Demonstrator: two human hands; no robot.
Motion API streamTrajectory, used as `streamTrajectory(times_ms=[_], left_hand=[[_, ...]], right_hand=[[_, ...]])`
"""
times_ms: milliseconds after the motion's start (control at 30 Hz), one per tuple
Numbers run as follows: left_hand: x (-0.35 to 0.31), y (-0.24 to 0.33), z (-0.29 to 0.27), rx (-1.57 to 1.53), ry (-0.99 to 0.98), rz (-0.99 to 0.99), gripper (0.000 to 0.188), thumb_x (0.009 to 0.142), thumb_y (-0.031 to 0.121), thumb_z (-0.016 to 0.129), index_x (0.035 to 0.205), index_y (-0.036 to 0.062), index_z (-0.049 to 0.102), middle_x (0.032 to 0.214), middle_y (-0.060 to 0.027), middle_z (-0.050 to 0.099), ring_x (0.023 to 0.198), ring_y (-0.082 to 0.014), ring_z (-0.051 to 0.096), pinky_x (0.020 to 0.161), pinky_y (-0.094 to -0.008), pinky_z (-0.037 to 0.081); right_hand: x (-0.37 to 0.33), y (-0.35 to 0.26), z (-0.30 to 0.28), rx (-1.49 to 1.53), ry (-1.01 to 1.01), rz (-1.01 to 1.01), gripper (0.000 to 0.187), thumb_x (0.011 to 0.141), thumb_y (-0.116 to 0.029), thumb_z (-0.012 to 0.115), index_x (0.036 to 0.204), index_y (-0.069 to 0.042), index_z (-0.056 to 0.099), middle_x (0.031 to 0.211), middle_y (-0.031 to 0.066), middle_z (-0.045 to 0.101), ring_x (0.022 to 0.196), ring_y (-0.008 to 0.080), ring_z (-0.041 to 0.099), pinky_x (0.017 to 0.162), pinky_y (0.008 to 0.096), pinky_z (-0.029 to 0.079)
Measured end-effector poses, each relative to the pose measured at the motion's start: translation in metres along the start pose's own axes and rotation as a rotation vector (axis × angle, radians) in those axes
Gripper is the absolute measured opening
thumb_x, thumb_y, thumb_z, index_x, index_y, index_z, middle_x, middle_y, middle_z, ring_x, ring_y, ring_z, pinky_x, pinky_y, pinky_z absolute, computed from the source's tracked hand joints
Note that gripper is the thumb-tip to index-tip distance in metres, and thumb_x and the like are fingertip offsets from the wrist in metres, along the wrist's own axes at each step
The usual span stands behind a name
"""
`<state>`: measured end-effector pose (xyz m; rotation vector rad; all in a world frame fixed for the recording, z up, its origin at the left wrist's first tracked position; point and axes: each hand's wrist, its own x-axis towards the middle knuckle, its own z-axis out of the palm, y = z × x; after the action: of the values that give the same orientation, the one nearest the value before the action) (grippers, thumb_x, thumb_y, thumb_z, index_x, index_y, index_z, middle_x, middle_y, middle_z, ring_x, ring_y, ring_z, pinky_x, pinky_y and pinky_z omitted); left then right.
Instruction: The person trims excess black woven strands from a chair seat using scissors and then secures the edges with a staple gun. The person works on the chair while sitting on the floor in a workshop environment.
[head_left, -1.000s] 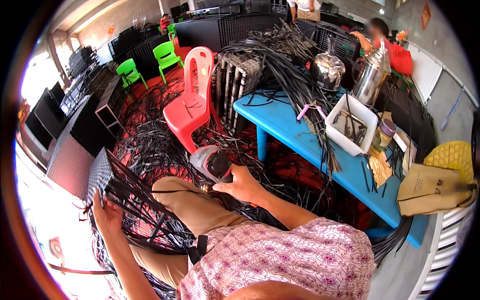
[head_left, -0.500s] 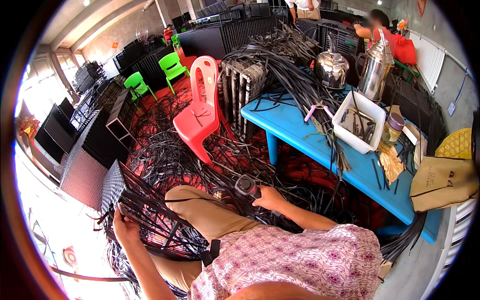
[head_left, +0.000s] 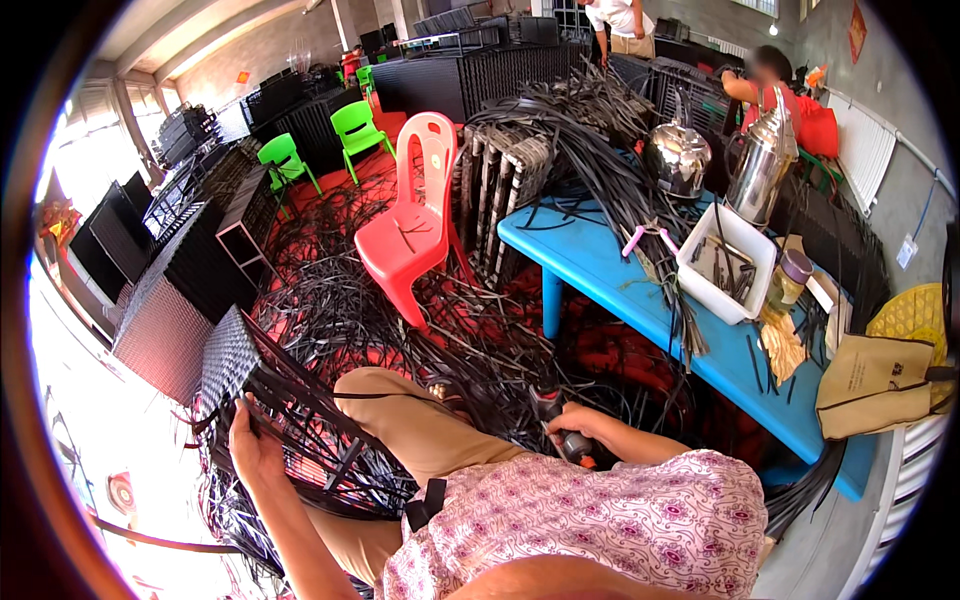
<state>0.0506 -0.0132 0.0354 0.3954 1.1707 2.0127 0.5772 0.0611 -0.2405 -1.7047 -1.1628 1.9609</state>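
My left hand [head_left: 257, 452] is closed at the lower edge of a grey-black woven panel [head_left: 228, 358], fingertips against its loose strips. The panel belongs to a partly woven frame [head_left: 325, 455], which leans by my left leg with long black strips hanging from it. In my right hand [head_left: 590, 420], fingers wrapped round its grip, is a drill-like cordless power tool [head_left: 573, 447], black with red and orange parts. It is held over the strip-covered floor in front of my lap, and its working tip cannot be made out.
A red plastic chair [head_left: 408, 240] stands ahead among heaped black strips [head_left: 330, 310]. On the right, a blue table [head_left: 600, 265] bears a white bin [head_left: 735, 300], pink-handled pliers [head_left: 650, 235], a jar [head_left: 790, 280] and metal kettles [head_left: 680, 160]. Two people [head_left: 770, 85] [head_left: 625, 25] are behind it.
My right hand has moved right and toward my body, turning the power tool so that more of its side shows. The left hand stays at the woven panel. The view has shifted slightly.
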Motion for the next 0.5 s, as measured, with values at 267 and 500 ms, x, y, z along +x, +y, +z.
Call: streamTrajectory(times_ms=[267,500], left_hand=[[-0.033,-0.008,0.043,0.030,0.242,0.195,0.028,0.102,0.032,0.056,0.093,0.0072,0.062,0.069,0.0047,0.043,0.056,-0.0077,0.039,0.051,-0.0229,0.035],[-0.025,-0.026,0.078,-0.042,0.299,0.230,0.036,0.101,0.038,0.058,0.080,0.0097,0.054,0.059,0.0036,0.038,0.048,-0.0089,0.034,0.045,-0.0250,0.029]], right_hand=[[0.012,0.031,0.010,-0.139,0.009,0.198,0.022,0.070,-0.012,0.078,0.082,0.005,0.069,0.074,0.0141,0.070,0.060,0.0239,0.067,0.056,0.0388,0.054],[0.034,0.056,0.008,-0.444,0.117,0.247,0.044,0.057,-0.017,0.084,0.094,0.004,0.075,0.096,0.0141,0.072,0.083,0.0239,0.068,0.068,0.0384,0.054]])
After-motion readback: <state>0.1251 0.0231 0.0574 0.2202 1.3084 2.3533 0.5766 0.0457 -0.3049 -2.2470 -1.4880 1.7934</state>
